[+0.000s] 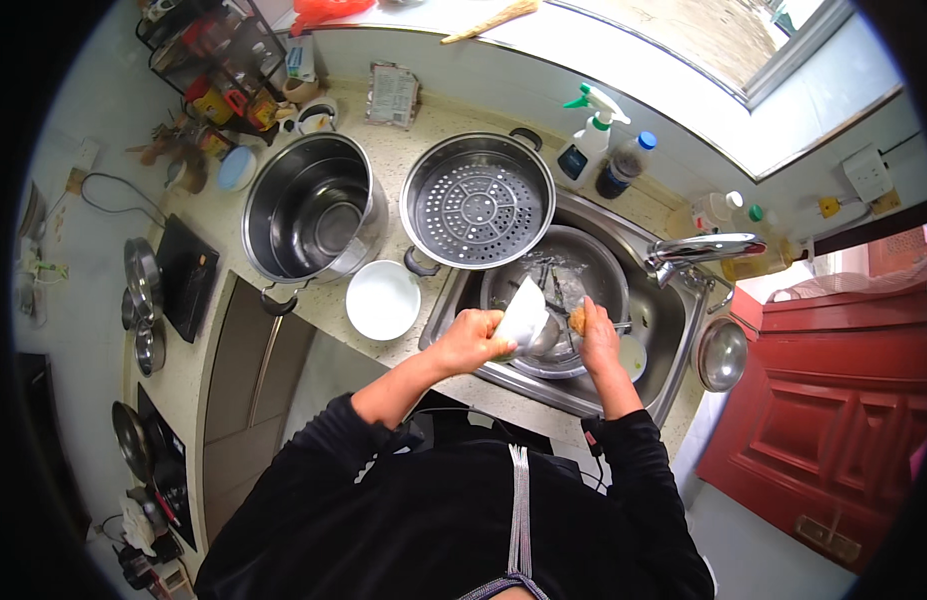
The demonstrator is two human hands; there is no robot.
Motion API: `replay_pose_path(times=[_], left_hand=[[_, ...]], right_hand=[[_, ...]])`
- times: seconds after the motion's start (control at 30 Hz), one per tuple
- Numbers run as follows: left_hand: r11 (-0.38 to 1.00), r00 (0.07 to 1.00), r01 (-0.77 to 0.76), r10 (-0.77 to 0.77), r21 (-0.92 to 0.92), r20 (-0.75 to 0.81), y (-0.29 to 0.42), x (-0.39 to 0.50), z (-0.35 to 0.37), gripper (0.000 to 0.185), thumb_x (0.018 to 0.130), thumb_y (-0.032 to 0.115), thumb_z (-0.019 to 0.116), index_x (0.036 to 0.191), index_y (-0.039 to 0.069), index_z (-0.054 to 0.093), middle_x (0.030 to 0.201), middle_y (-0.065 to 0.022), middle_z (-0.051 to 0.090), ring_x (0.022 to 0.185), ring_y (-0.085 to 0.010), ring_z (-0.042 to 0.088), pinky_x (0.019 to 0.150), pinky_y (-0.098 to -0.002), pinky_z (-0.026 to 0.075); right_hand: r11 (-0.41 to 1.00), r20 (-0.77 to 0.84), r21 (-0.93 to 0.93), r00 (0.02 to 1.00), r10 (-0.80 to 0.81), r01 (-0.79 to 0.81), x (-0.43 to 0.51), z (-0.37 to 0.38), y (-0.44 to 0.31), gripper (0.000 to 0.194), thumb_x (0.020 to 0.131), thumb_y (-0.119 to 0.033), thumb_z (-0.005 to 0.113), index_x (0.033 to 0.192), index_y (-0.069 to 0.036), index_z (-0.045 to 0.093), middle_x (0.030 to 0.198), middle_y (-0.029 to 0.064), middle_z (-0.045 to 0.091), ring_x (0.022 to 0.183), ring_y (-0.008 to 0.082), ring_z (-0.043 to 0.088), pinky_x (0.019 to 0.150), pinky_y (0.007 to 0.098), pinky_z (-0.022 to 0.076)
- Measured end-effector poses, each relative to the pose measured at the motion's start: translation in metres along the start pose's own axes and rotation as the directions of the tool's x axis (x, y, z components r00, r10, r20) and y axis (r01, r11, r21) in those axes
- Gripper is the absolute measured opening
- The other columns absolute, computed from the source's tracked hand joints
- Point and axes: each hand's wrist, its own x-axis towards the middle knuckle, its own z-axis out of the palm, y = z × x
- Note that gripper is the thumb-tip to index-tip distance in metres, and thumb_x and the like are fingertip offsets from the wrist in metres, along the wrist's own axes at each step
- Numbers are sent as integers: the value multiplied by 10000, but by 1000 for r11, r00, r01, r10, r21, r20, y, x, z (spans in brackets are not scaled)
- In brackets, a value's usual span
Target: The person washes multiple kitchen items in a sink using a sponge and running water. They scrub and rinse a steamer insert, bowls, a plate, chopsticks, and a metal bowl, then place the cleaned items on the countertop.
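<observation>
My left hand (469, 343) grips a white bowl (520, 311), tipped on its side above a metal basin (612, 251). In my right hand (600, 341) is a small brown scrubber (577, 321), a little to the right of the bowl. The basin holds water and several thin dark utensils, partly hidden by the bowl and my hands. It sits inside a stainless steel sink (667, 319). A pale dish (633, 357) with green scraps lies in the sink beside the basin, near my right wrist.
Left of the sink stand a white bowl (383, 300), a deep steel pot (313, 214) and a perforated steamer pot (478, 201), which overhangs the sink's edge. A spray bottle (585, 142) and a dark bottle (625, 166) stand behind. The faucet (703, 249) and a metal bowl (721, 352) are right.
</observation>
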Motion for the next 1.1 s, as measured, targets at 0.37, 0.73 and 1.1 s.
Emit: replay_pose_path(times=[0.37, 0.73, 1.1], left_hand=[[585, 857, 352, 112, 730, -503, -39, -94, -56, 166, 757, 140, 670, 781, 31, 548, 617, -197, 584, 633, -390, 602, 566, -464, 473], [563, 836, 364, 153, 741, -527, -108, -77, -55, 108, 740, 134, 664, 741, 77, 572, 669, -131, 616, 650, -327, 619, 593, -433, 487], [948, 740, 186, 37, 257, -671, -67, -70, -55, 135, 684, 13, 708, 816, 23, 680, 708, -90, 656, 613, -167, 626, 592, -274, 504]], right_hand=[[952, 121, 92, 952, 281, -292, 1, 37, 42, 286, 704, -109, 635, 986, -66, 656, 932, 203, 652, 921, 365, 616, 805, 450, 486], [972, 210, -56, 949, 235, -229, 15, 69, 25, 161, 738, -131, 614, 880, -90, 675, 966, 134, 655, 986, 321, 607, 861, 419, 469], [840, 361, -539, 917, 167, 59, 41, 69, 80, 174, 820, -134, 554, 917, -112, 696, 989, 79, 675, 983, 247, 618, 973, 459, 390]])
